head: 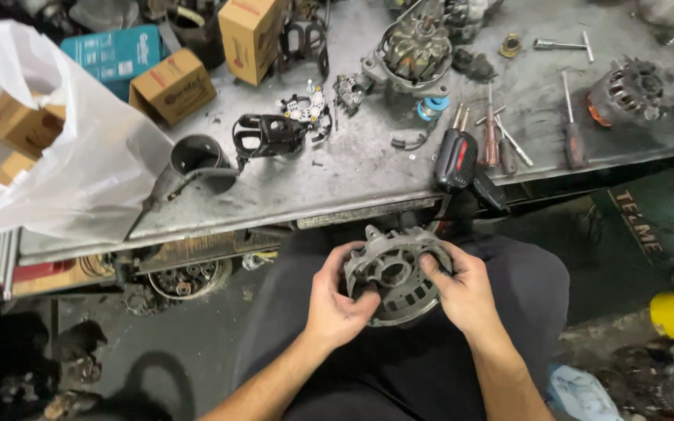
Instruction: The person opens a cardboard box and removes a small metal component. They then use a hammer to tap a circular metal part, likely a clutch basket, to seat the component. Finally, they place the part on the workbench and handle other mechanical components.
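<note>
Both my hands held the round metal housing over my lap.

My left hand and my right hand had their fingers clamped on the grey metal housing, just in front of the table. There was only lap and floor under it, so if my grip got loose it could have slipped and dropped. Its rim had thin ribs that could have pinched me. Farther off, a black power tool hung over the table edge and a bump could have knocked it down. Screwdrivers lay beside it.
</note>
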